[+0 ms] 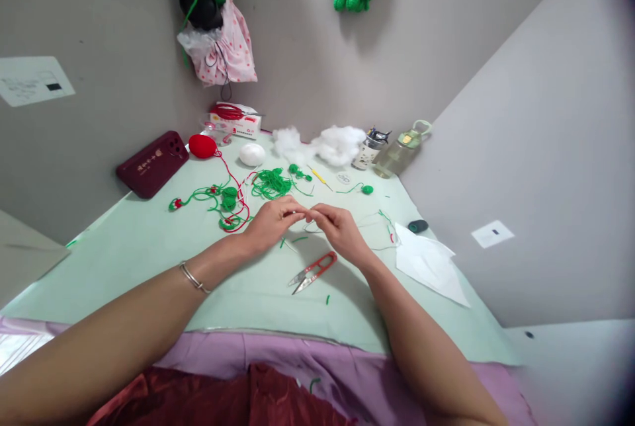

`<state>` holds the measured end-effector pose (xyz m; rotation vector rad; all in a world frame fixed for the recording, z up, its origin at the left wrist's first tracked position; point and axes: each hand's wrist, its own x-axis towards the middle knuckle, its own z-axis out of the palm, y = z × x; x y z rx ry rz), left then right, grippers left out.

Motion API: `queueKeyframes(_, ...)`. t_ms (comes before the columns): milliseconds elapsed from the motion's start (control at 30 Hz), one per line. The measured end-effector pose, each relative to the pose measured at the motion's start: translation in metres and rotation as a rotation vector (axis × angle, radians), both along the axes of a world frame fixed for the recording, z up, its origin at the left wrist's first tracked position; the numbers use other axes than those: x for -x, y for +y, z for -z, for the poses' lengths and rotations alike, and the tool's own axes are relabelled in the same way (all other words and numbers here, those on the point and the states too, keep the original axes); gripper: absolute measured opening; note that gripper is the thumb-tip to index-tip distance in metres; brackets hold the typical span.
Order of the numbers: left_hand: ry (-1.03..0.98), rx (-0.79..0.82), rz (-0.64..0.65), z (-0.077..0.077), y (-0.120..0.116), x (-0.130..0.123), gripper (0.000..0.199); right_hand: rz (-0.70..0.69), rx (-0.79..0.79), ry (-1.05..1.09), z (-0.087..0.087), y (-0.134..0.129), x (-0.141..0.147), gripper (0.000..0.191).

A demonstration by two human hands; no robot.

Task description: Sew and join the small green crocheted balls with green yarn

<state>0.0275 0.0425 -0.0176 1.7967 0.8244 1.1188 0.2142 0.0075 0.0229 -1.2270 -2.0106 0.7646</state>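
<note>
My left hand [276, 219] and my right hand [338, 227] meet at the fingertips above the middle of the pale green table. Both are closed in a pinch; what lies between the fingers is too small to make out. A thin thread [381, 249] runs over the table by my right hand. Just below the hands lie red-handled thread snips [325, 262] with their blades apart. Behind my left hand are a tangle of green yarn [272, 183] and small green crocheted pieces [229, 198] with red yarn.
At the back stand a red yarn ball [202, 145], white stuffing [338, 145], a pen cup [368, 151] and a bottle [399, 153]. A dark red phone [153, 165] lies left, white paper [431, 264] right. A yellow crochet hook [321, 178] lies behind the hands.
</note>
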Motion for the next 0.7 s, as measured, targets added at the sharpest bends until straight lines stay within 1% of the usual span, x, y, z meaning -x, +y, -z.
queueKeyframes(33,0.022,-0.025,-0.001,0.001,0.000,0.000,0.018,0.012,0.028,0.038,-0.001,0.002,-0.003,0.033)
queueKeyframes(100,0.030,-0.020,-0.031,0.001,0.000,0.001,0.013,0.025,0.075,0.092,-0.002,0.005,-0.007,0.034)
queueKeyframes(200,-0.001,0.045,-0.090,-0.003,0.001,0.001,0.010,0.025,0.107,0.127,0.000,0.007,-0.009,0.034)
queueKeyframes(300,-0.024,0.107,-0.114,-0.008,0.002,0.002,0.013,0.011,0.123,0.135,0.003,0.007,-0.009,0.033)
queueKeyframes(400,-0.090,0.185,-0.085,-0.010,0.002,0.002,0.020,0.006,0.148,0.142,0.003,0.009,-0.010,0.032)
queueKeyframes(500,-0.241,0.309,0.032,-0.010,0.003,0.001,0.027,-0.002,0.179,0.143,0.003,0.009,-0.010,0.032)
queueKeyframes(567,-0.326,0.387,0.082,-0.009,0.002,-0.001,0.029,-0.017,0.187,0.135,0.002,0.008,-0.009,0.031)
queueKeyframes(633,-0.371,0.426,0.064,-0.009,0.002,-0.002,0.030,-0.034,0.183,0.124,0.001,0.007,-0.008,0.031)
queueKeyframes(700,-0.419,0.445,0.010,-0.010,0.004,0.000,0.030,-0.036,0.169,0.114,-0.001,0.007,-0.008,0.031)
